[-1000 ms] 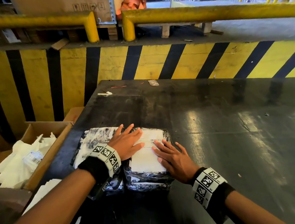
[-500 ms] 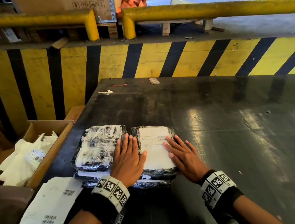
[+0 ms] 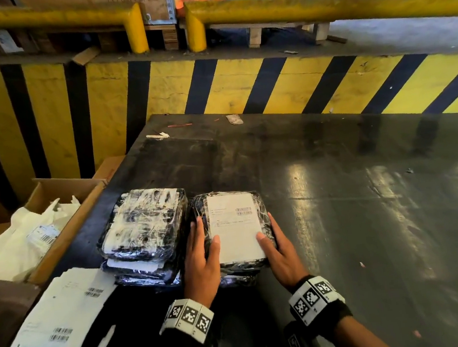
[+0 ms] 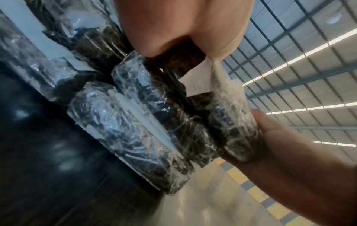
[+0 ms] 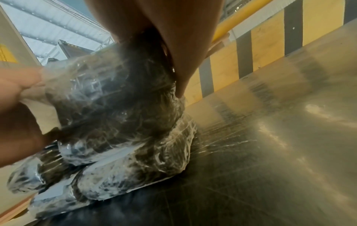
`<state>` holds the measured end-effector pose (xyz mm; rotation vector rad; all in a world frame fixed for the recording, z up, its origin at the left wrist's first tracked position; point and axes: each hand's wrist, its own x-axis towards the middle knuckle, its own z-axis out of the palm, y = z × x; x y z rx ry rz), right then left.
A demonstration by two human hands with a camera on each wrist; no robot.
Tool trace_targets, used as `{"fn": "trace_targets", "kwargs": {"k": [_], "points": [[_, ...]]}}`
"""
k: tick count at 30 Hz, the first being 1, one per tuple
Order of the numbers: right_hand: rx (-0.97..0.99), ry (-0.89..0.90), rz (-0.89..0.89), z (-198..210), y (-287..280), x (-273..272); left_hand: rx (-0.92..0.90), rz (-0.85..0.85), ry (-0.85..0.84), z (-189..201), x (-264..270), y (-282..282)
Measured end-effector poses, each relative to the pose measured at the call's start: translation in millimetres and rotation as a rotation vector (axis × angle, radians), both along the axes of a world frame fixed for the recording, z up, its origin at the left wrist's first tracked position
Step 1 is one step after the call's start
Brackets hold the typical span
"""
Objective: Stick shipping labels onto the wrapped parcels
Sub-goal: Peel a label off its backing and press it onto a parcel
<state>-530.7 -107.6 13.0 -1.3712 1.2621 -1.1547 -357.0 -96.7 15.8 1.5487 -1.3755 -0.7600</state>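
Both hands have slid from lying flat on the label to the sides of the top parcel [image 3: 233,227]. Left hand [image 3: 202,258] grips its left edge with the thumb on the shipping label [image 3: 235,226]; right hand [image 3: 279,253] grips the right edge, thumb on the label's near corner. That parcel sits on others on the black table [image 3: 355,201], just beside a second parcel stack [image 3: 142,230], with loose label sheets [image 3: 54,333] at the near left
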Motion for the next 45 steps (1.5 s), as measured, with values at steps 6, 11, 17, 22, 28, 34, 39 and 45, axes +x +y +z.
{"fn": "trace_targets", "kwargs": {"k": [6,11,17,22,28,34,39,45], "points": [[0.019,-0.024,0.051,2,-1,-3,0.026,0.006,0.058,-2,-2,-1],[0.014,-0.042,0.086,5,7,-5,0.061,-0.074,0.074,9,2,7],[-0.008,-0.016,0.044,15,74,-28,0.051,-0.166,0.167,14,-20,72],[0.041,-0.019,0.010,6,158,-68,0.061,-0.217,0.161,4,-60,148],[0.120,0.050,-0.086,-28,252,-136,0.148,-0.304,0.065,-33,-122,226],[0.221,0.169,-0.165,-49,292,-177,0.285,-0.426,-0.013,-58,-158,260],[0.293,0.233,-0.129,-64,300,-185,0.297,-0.487,-0.184,-72,-163,261],[0.302,0.285,-0.089,-83,298,-194,0.291,-0.532,-0.373,-72,-159,262]]}}
